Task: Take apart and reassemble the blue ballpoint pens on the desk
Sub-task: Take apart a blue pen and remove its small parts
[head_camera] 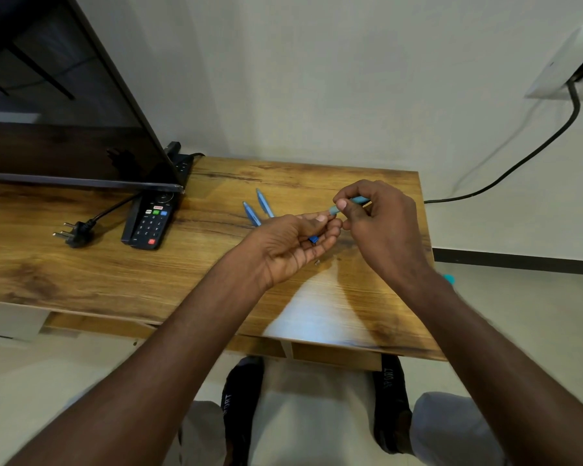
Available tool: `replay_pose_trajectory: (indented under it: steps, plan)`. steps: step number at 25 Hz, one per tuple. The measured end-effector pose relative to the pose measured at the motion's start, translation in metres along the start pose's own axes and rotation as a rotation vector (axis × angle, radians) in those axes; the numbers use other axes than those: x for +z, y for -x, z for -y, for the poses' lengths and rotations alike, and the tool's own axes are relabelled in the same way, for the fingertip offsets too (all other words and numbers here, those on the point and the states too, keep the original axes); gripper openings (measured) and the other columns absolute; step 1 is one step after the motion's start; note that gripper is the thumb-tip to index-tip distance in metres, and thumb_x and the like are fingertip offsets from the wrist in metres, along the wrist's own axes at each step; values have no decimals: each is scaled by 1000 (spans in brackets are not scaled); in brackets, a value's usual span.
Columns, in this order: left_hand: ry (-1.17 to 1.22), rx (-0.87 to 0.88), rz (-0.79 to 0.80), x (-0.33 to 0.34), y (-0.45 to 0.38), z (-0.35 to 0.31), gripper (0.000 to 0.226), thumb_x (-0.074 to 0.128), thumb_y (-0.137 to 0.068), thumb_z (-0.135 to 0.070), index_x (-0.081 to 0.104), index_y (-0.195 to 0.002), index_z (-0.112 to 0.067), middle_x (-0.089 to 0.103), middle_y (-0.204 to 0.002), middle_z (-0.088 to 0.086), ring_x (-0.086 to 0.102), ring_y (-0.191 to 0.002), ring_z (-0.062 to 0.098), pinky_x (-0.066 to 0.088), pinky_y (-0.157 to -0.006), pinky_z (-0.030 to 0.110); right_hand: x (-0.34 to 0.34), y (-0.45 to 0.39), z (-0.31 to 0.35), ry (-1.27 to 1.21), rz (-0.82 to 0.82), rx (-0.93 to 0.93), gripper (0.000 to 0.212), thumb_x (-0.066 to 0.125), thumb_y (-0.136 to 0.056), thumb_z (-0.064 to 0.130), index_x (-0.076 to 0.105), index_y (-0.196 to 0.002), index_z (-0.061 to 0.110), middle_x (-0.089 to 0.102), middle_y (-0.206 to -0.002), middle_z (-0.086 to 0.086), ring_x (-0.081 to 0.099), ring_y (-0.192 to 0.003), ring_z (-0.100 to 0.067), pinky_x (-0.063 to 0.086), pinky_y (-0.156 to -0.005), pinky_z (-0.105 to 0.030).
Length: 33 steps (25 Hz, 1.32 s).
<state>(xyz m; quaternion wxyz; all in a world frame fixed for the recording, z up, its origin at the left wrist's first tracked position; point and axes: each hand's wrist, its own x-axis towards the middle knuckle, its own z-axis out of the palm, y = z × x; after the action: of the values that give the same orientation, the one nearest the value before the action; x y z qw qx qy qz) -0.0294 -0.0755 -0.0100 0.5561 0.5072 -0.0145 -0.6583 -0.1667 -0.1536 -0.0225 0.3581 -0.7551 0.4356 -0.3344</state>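
Observation:
My right hand (381, 223) grips a light-blue pen barrel (350, 203) between thumb and fingers, above the wooden desk (81, 270). My left hand (297, 240) is held palm up just left of it, fingertips touching the barrel's end, with a small dark-blue pen part (313, 239) resting in its fingers. Two more blue pens (258, 210) lie side by side on the desk behind my left hand, partly hidden by it. A tiny metal piece (317, 262), perhaps a spring, lies on the desk below my hands.
A black remote (150, 223) and a loose black plug (76, 233) lie at the left, under a large screen (64, 95). A black cable (519, 163) runs down the wall at the right. The desk's right edge is close to my right hand.

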Motion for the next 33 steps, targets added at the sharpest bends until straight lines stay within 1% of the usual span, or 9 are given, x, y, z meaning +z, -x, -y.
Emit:
replay_pose_trajectory:
  steps: [3, 5, 6, 9, 13, 17, 20, 25, 33]
  plan:
    - [-31, 22, -14, 0, -1, 1, 11, 60, -102, 0, 69, -107, 3, 74, -94, 14, 71, -87, 17, 61, -86, 28, -3, 1, 3, -81, 8, 80, 10, 71, -100, 17, 79, -98, 22, 76, -99, 9, 75, -84, -16, 64, -79, -38]
    - [-49, 37, -29, -1, -2, 1, 8, 63, -101, -3, 70, -104, 1, 75, -91, 13, 72, -83, 16, 63, -81, 27, -4, 1, 5, -157, 19, 151, 10, 70, -100, 15, 80, -99, 19, 77, -99, 7, 76, -78, -12, 64, -72, -27]
    - [-56, 44, -35, -1, -3, 0, 7, 64, -101, -4, 70, -102, 0, 75, -90, 13, 72, -81, 16, 63, -78, 26, -4, 1, 6, -198, 22, 186, 10, 71, -100, 15, 80, -99, 18, 77, -100, 5, 77, -74, -11, 64, -71, -26]
    - [-68, 85, -54, -2, -1, -1, 8, 67, -100, -5, 72, -102, 1, 76, -89, 13, 73, -81, 17, 64, -77, 27, -4, 1, 7, -350, 32, 291, 9, 70, -100, 11, 79, -102, 12, 79, -100, -2, 78, -70, -13, 65, -72, -31]
    - [-138, 192, -110, -4, 0, -2, 8, 73, -97, -9, 73, -99, -1, 78, -90, 14, 75, -81, 19, 65, -80, 29, -4, 3, 9, -514, 63, 417, 10, 70, -101, 9, 77, -106, 6, 78, -101, -12, 78, -74, -17, 65, -75, -31]
    - [-257, 323, -155, -3, 0, -1, 11, 76, -95, -12, 73, -93, -2, 78, -85, 13, 74, -74, 17, 64, -77, 29, -1, 4, 10, -661, 77, 527, 11, 70, -100, 6, 75, -108, 1, 76, -97, -20, 77, -80, -22, 66, -78, -33]
    - [-335, 395, -173, -5, 1, -2, 18, 74, -97, -16, 74, -96, 1, 78, -85, 13, 74, -74, 16, 64, -78, 30, 1, 5, 10, -728, 99, 589, 10, 69, -100, 6, 76, -107, 2, 76, -94, -18, 77, -81, -21, 66, -78, -31]
    - [-395, 428, -185, -8, 0, -3, 26, 70, -100, -18, 74, -108, 7, 79, -87, 14, 75, -80, 20, 64, -81, 32, 3, 4, 10, -735, 100, 603, 8, 70, -100, 6, 76, -104, 4, 76, -89, -14, 77, -79, -19, 66, -77, -29]
    - [-446, 516, -207, -4, 2, -2, 26, 71, -100, -21, 74, -103, 5, 80, -86, 14, 75, -78, 18, 63, -79, 31, 3, 3, 9, -846, 113, 669, 13, 69, -100, 5, 75, -111, 0, 76, -85, -12, 78, -78, -19, 66, -81, -32]
